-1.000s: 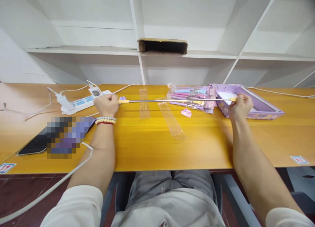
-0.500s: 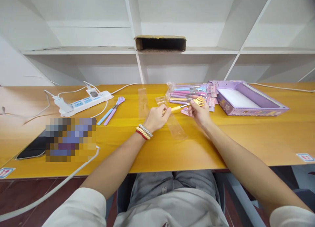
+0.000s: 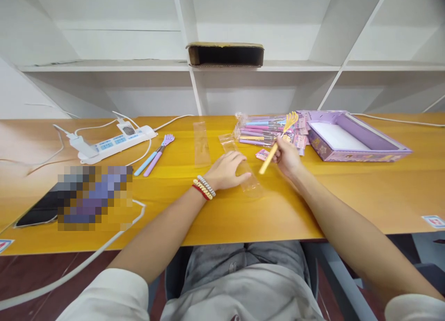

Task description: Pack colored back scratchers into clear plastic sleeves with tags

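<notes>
My right hand (image 3: pixel 289 157) is closed around a yellow back scratcher (image 3: pixel 269 160), gripping it near the middle. Its claw points up and away, and the handle end slants toward me. My left hand (image 3: pixel 225 169), palm down with the fingers out, rests on or just over a clear plastic sleeve (image 3: pixel 253 187) and partly covers it. A second clear sleeve (image 3: pixel 201 144) lies flat farther left. Beyond my right hand is a pile of back scratchers in clear packaging (image 3: pixel 260 126), with a small pink card (image 3: pixel 262 154) in front of it.
Two unwrapped back scratchers (image 3: pixel 153 162), blue and purple, lie at the left. Behind them is a white power strip (image 3: pixel 116 144) with cables. A black phone (image 3: pixel 38 209) sits beside a blurred patch. An open purple box (image 3: pixel 361 157) stands at the right, below white shelves.
My left hand has let go of the yellow back scratcher and opened over the plastic sleeve. My right hand now holds it alone, turned so its claw points away from me.
</notes>
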The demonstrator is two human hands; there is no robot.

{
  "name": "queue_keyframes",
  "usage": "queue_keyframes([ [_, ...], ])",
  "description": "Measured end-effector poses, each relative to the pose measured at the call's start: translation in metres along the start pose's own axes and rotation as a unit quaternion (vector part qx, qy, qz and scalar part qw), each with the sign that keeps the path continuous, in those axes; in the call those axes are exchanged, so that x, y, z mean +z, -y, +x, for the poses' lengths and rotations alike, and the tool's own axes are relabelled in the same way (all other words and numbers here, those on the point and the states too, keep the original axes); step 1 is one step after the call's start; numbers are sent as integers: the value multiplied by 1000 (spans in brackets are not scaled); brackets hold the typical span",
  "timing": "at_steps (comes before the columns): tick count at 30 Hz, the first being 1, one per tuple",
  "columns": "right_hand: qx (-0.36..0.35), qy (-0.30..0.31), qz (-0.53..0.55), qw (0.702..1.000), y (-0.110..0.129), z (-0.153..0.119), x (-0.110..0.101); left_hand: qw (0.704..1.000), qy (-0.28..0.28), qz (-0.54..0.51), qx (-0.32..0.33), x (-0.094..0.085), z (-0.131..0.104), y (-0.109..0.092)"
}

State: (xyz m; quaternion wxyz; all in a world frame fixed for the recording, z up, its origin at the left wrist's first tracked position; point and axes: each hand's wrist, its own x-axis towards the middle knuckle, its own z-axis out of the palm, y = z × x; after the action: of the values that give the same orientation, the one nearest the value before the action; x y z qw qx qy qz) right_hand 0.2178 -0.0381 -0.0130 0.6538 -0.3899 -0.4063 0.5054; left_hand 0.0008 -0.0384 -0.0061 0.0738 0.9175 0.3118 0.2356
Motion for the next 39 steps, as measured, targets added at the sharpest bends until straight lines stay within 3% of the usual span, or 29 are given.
queue_keyframes([
  [2,13,-41,8,999,9,5,-8,999,42,12,16,1,-2,0],
  [4,49,-44,-3,998,16,6,-14,997,72,24,20,4,-3,0],
  [9,106,23,-134,985,22,-1,-15,994,93,59,-4,12,-4,1],
  [13,141,160,-351,912,16,-12,-8,994,73,76,-17,16,-4,2],
  [15,147,203,-410,877,13,-17,-3,995,54,87,-10,18,-4,0],
  [21,131,237,-463,844,13,-23,8,990,41,132,32,21,-4,-7],
  [28,109,230,-452,855,12,-21,4,980,39,165,103,21,-1,-12],
  [35,112,250,-369,888,7,-21,6,982,-53,167,76,17,1,-10],
  [39,66,218,-352,908,3,-22,10,981,-69,171,65,13,1,-11],
])
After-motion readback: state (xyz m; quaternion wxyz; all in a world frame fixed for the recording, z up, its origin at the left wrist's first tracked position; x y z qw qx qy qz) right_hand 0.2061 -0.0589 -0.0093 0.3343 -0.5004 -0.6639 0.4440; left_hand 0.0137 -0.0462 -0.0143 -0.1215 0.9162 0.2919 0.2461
